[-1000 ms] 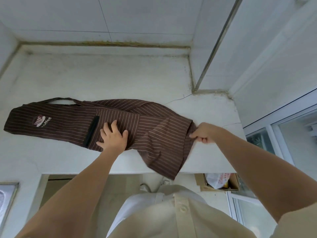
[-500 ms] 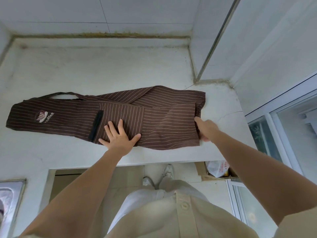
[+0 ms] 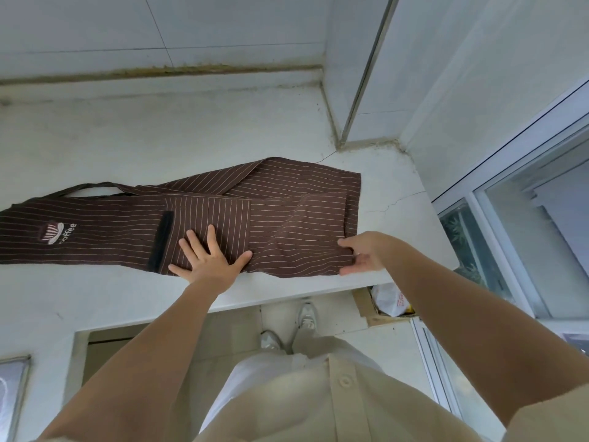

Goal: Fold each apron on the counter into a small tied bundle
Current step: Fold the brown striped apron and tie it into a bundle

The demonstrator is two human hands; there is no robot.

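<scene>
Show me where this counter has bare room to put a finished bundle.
Widest free patch: counter between the apron and the back wall. A smaller one lies right of the apron's end. There is a narrow strip front-left. Crowded: the front edge, where the left hand and right hand touch the apron.

Cream button-front shirt [image 3: 334, 406] with short sleeves, pale trousers [image 3: 255, 374], white trainers [image 3: 307, 315], bare forearms
</scene>
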